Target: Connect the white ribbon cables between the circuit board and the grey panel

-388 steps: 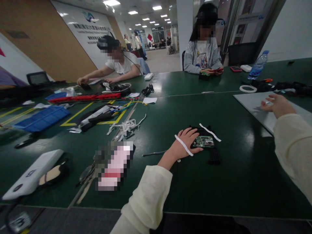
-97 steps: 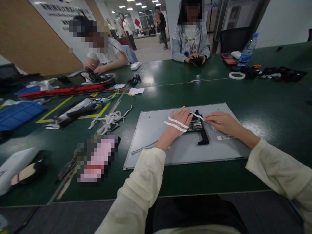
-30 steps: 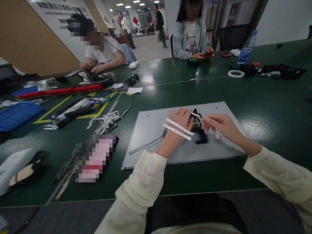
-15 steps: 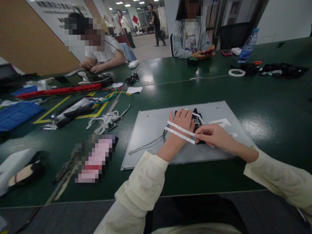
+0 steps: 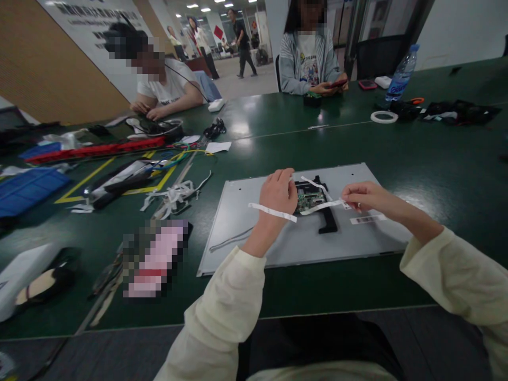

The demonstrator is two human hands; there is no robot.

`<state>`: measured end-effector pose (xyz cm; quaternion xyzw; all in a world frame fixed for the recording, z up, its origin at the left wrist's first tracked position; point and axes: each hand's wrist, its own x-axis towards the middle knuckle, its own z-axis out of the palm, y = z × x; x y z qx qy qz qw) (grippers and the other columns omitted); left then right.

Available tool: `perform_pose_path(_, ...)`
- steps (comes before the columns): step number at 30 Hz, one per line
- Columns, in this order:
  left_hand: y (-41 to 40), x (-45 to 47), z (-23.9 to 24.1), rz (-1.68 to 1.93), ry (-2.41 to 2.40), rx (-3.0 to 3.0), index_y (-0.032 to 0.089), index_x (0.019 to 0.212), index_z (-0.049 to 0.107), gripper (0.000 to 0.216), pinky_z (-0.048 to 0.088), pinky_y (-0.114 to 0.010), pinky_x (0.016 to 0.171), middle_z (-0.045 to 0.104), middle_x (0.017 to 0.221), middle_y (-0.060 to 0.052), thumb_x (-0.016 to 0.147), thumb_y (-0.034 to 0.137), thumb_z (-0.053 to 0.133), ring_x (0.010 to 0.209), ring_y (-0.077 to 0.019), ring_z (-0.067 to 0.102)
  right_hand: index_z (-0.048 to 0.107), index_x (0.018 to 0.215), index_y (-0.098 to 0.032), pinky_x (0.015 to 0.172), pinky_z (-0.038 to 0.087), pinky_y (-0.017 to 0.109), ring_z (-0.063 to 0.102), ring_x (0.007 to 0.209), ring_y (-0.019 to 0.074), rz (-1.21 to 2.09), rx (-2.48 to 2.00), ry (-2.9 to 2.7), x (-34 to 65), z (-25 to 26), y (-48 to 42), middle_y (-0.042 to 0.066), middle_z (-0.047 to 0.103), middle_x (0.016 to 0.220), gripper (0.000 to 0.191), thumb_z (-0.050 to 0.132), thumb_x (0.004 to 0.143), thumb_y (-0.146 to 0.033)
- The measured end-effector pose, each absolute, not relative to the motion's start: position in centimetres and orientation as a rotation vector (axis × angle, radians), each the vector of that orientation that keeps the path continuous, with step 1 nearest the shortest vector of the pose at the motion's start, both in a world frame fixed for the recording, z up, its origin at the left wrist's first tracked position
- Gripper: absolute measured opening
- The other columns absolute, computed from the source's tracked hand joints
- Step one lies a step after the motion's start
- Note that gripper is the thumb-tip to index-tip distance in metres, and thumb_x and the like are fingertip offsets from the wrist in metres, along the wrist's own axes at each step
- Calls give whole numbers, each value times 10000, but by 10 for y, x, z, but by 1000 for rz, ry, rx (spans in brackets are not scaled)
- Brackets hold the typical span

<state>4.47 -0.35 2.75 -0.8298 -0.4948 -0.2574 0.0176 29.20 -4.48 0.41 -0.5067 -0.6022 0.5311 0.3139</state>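
A grey metal panel [image 5: 278,243] lies on the green table in front of me. A small green circuit board [image 5: 308,198] with a black bracket [image 5: 327,221] sits on it. My left hand [image 5: 278,197] hovers curled beside the board, with one white tape strip [image 5: 272,212] stuck across its back. My right hand [image 5: 363,196] pinches the end of another white tape strip [image 5: 324,206] that stretches from it toward my left hand, just above the board. A third strip [image 5: 314,183] lies over the board's far side.
A grey cable [image 5: 230,239] trails off the panel's left. Loose tape strips [image 5: 174,194], a red bar [image 5: 99,149] and a blue tray [image 5: 27,189] lie left. A tape roll [image 5: 383,117] and water bottle [image 5: 400,80] stand far right. Two people sit across the table.
My right hand has pulled one tape strip off the back of my left hand and drawn it to the right. My left hand has lifted off the board and curled.
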Motion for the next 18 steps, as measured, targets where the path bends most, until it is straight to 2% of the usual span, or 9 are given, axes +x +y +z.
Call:
perform_pose_path(3, -7, 48, 29, -777, -1524, -2641, 160, 1187, 503, 320, 462, -326, 880, 644, 1057, -96, 937, 181, 304, 992, -199, 598, 603, 710, -180, 493, 334, 226, 467, 490, 85, 1401, -1427, -1702, 298, -4, -41, -31, 525, 552, 257, 600, 782, -426)
perform_pose_path(8, -22, 57, 24, -455, -1424, -2821, 195, 1185, 499, 305, 474, -292, 686, 679, 978, -71, 963, 271, 304, 822, -189, 648, 630, 721, -190, 476, 313, 227, 439, 442, 82, 1197, -1568, -1865, 300, -10, -40, -41, 511, 493, 335, 617, 769, -521)
perform_pose_path(18, -28, 63, 16, -223, -878, -3123, 193, 1135, 525, 255, 469, -279, 650, 675, 1024, -58, 938, 234, 368, 842, -185, 656, 616, 694, -157, 457, 309, 213, 451, 423, 75, 1200, -1630, -1953, 296, -8, -42, -22, 541, 500, 389, 622, 736, -543)
